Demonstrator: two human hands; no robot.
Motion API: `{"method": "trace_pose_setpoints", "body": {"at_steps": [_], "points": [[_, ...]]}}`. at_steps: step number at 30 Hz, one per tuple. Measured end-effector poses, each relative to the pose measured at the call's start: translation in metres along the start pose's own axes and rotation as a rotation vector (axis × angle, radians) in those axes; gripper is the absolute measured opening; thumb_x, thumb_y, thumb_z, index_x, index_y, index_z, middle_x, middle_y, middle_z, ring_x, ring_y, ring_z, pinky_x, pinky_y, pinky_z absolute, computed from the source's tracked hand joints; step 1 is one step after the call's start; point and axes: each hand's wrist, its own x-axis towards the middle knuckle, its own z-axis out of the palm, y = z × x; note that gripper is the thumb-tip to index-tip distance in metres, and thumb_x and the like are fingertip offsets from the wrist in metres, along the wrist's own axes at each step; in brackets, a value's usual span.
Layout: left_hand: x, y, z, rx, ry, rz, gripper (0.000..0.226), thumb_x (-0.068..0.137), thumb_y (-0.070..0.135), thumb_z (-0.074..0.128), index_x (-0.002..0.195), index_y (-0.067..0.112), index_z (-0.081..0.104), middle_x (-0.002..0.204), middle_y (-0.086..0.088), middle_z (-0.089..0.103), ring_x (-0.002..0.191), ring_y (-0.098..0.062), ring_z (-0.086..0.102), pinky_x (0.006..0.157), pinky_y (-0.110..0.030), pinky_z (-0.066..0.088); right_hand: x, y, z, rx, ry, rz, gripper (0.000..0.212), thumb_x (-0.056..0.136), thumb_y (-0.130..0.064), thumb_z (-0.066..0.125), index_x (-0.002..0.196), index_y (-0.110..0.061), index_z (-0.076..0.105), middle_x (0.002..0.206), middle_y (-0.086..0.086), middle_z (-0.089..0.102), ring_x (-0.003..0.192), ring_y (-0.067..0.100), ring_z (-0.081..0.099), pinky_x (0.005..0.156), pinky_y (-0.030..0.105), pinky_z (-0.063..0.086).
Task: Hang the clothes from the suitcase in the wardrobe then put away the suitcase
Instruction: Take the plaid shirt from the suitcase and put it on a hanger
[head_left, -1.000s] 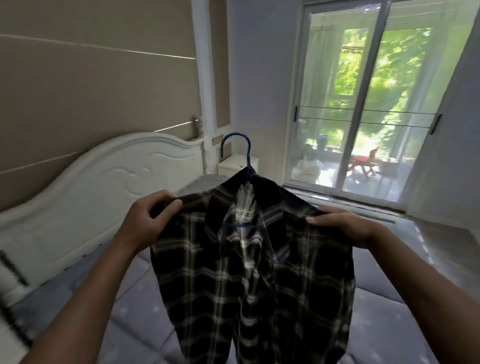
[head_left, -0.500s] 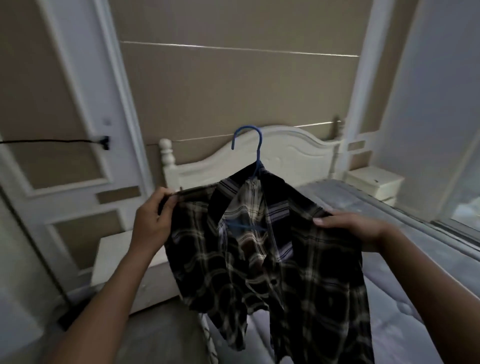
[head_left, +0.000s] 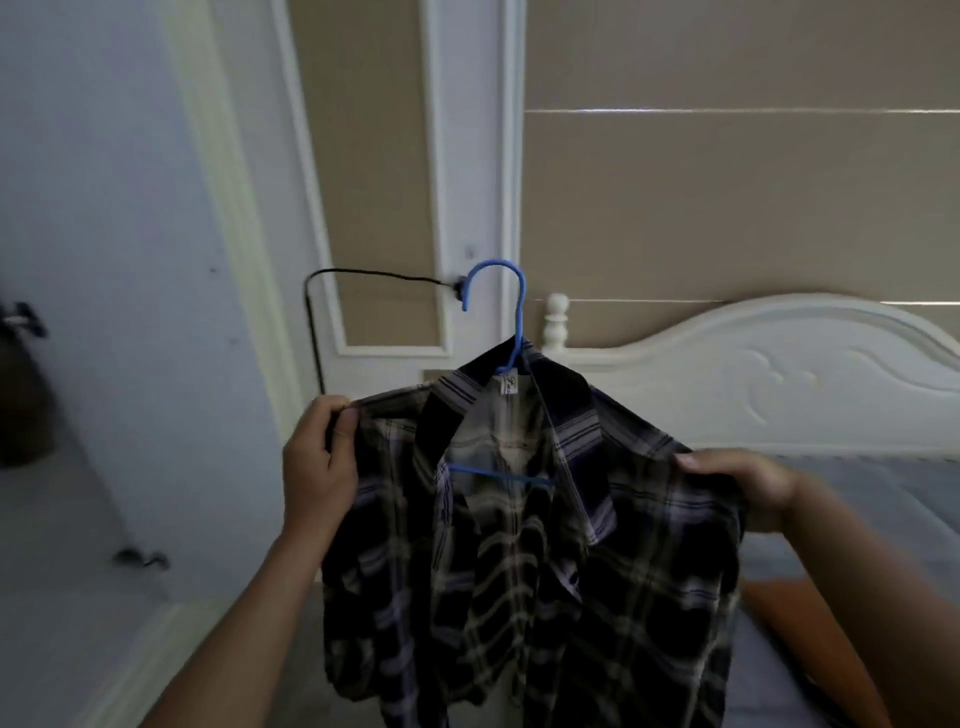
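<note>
A dark plaid shirt (head_left: 545, 561) hangs on a blue hanger (head_left: 511, 312) in front of me, its hook pointing up and left. My left hand (head_left: 319, 467) grips the shirt's left shoulder. At the right shoulder my right hand (head_left: 737, 478) holds the cloth, fingers curled over the edge. The white wardrobe door (head_left: 104, 260) fills the left side, with a small dark handle (head_left: 140, 560) low on it. No suitcase is visible.
A white bed headboard (head_left: 753, 374) and grey mattress (head_left: 857, 499) lie to the right. A black cable (head_left: 332, 291) runs along the panelled wall behind the hanger. A dark object (head_left: 21, 395) shows at the left edge. Something orange (head_left: 779, 603) peeks under my right arm.
My view has swung left from the balcony door past the headboard to the wardrobe side. Both hands keep their hold on the shirt, which stays in front of me.
</note>
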Motion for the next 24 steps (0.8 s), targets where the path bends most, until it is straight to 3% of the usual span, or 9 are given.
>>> {"method": "trace_pose_setpoints", "body": {"at_steps": [2, 4, 6, 8, 12, 14, 16, 20, 24], "points": [[0.009, -0.019, -0.029, 0.050, 0.047, -0.004, 0.018, 0.107, 0.027, 0.048, 0.096, 0.018, 0.057, 0.082, 0.002, 0.057, 0.074, -0.010, 0.054, 0.067, -0.022, 0.040, 0.042, -0.003, 0.010, 0.053, -0.071, -0.027, 0.083, 0.016, -0.039, 0.101, 0.085, 0.002, 0.081, 0.093, 0.023, 0.076, 0.078, 0.031, 0.076, 0.063, 0.033, 0.061], [0.016, -0.037, -0.055, 0.097, 0.089, -0.020, 0.019, 0.106, 0.031, 0.047, 0.096, 0.018, 0.057, 0.084, 0.001, 0.057, 0.075, -0.015, 0.054, 0.068, -0.025, 0.041, 0.075, -0.004, 0.030, 0.107, -0.154, -0.089, 0.076, 0.057, -0.043, 0.092, 0.107, 0.010, 0.073, 0.110, 0.030, 0.071, 0.099, 0.039, 0.072, 0.085, 0.041, 0.059], [0.021, -0.052, -0.079, 0.141, 0.145, -0.046, 0.015, 0.107, 0.027, 0.048, 0.097, 0.019, 0.056, 0.087, 0.001, 0.058, 0.077, -0.016, 0.054, 0.069, -0.022, 0.041, 0.115, 0.006, 0.029, 0.255, -0.246, -0.195, 0.062, 0.102, -0.032, 0.047, 0.140, 0.018, 0.043, 0.141, 0.038, 0.046, 0.131, 0.048, 0.049, 0.115, 0.053, 0.035], [0.026, -0.062, -0.100, 0.174, 0.200, -0.070, 0.012, 0.107, 0.019, 0.050, 0.098, 0.018, 0.056, 0.090, 0.000, 0.059, 0.082, -0.015, 0.055, 0.072, -0.016, 0.041, 0.155, 0.013, 0.034, 0.332, -0.405, -0.179, 0.059, 0.109, -0.028, 0.028, 0.148, 0.016, 0.027, 0.150, 0.040, 0.034, 0.140, 0.051, 0.035, 0.120, 0.057, 0.020], [0.031, -0.088, -0.138, 0.245, 0.257, -0.120, 0.013, 0.107, 0.020, 0.050, 0.099, 0.014, 0.058, 0.093, -0.004, 0.061, 0.087, -0.019, 0.058, 0.077, -0.017, 0.042, 0.203, 0.009, 0.092, 0.498, -0.549, -0.163, 0.070, 0.109, -0.041, 0.018, 0.154, 0.013, 0.014, 0.158, 0.038, 0.019, 0.149, 0.046, 0.020, 0.123, 0.051, 0.006], [0.031, -0.099, -0.154, 0.263, 0.270, -0.152, 0.018, 0.107, 0.029, 0.048, 0.100, 0.015, 0.058, 0.094, -0.004, 0.061, 0.089, -0.019, 0.058, 0.080, -0.024, 0.044, 0.232, -0.004, 0.118, 0.405, -0.545, -0.139, 0.083, 0.096, -0.052, 0.057, 0.136, 0.019, 0.047, 0.140, 0.041, 0.047, 0.134, 0.042, 0.050, 0.115, 0.048, 0.034], [0.035, -0.106, -0.173, 0.306, 0.321, -0.167, 0.019, 0.107, 0.030, 0.047, 0.101, 0.017, 0.059, 0.096, -0.001, 0.062, 0.091, -0.015, 0.059, 0.082, -0.025, 0.045, 0.259, -0.026, 0.136, 0.163, -0.565, -0.104, 0.073, 0.061, -0.050, 0.091, 0.102, 0.007, 0.076, 0.107, 0.026, 0.073, 0.099, 0.032, 0.073, 0.086, 0.039, 0.058], [0.042, -0.111, -0.204, 0.356, 0.421, -0.285, 0.011, 0.106, 0.019, 0.053, 0.106, 0.015, 0.063, 0.104, -0.003, 0.066, 0.092, 0.005, 0.059, 0.086, -0.014, 0.046, 0.308, -0.044, 0.171, 0.080, -0.614, -0.061, 0.078, 0.024, -0.040, 0.099, 0.088, 0.000, 0.081, 0.094, 0.023, 0.076, 0.080, 0.034, 0.075, 0.068, 0.039, 0.061], [0.051, -0.117, -0.234, 0.376, 0.603, -0.356, 0.020, 0.105, 0.024, 0.055, 0.115, 0.010, 0.067, 0.113, -0.004, 0.070, 0.106, -0.006, 0.065, 0.101, -0.030, 0.051, 0.360, -0.060, 0.214, 0.074, -0.698, -0.006, 0.106, 0.034, -0.033, 0.097, 0.121, 0.016, 0.062, 0.116, 0.034, 0.062, 0.092, 0.042, 0.067, 0.085, 0.047, 0.054]]}}
